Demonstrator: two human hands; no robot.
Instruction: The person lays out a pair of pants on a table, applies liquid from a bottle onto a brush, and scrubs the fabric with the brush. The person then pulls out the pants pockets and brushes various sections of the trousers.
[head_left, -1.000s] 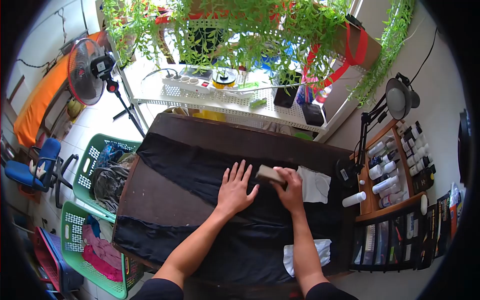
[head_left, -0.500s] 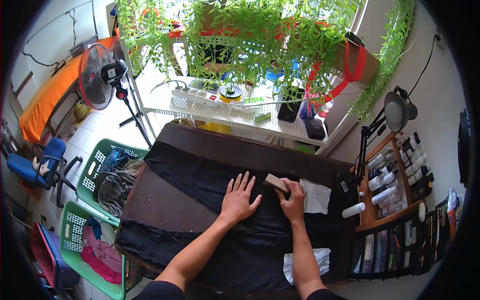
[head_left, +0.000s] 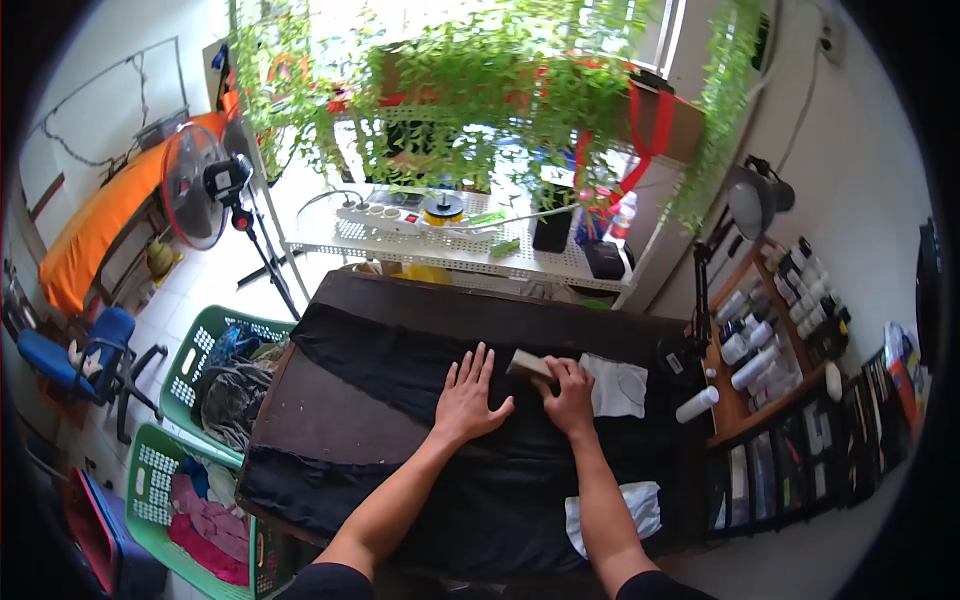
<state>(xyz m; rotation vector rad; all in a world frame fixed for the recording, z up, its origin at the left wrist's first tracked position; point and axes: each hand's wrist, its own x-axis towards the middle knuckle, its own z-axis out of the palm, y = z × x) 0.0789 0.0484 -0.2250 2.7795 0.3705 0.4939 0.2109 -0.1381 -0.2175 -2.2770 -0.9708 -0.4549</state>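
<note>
Black trousers (head_left: pixel 395 375) lie spread on a dark brown table (head_left: pixel 330 400), legs reaching left. Two white cloth pieces, which look like turned-out pockets, show at their right: an upper one (head_left: pixel 615 387) and a lower one (head_left: pixel 640 505), partly under my right forearm. My left hand (head_left: pixel 468 400) rests flat on the black fabric, fingers spread. Just to its right, my right hand (head_left: pixel 568 393) grips a tan rectangular block (head_left: pixel 530 366) at its right end. The block's underside is hidden, so I cannot tell whether it has bristles.
Green baskets of clothes, an upper (head_left: pixel 180 385) and a lower (head_left: pixel 145 480), stand left of the table. Behind it is a white perforated shelf (head_left: pixel 370 238) with a power strip. A desk lamp (head_left: pixel 755 200), white bottle (head_left: pixel 697 404) and bottle rack (head_left: pixel 715 425) are at right.
My right hand has moved the block slightly left, closer to my left hand. My left hand stays flat on the fabric. The camera view has shifted a little.
</note>
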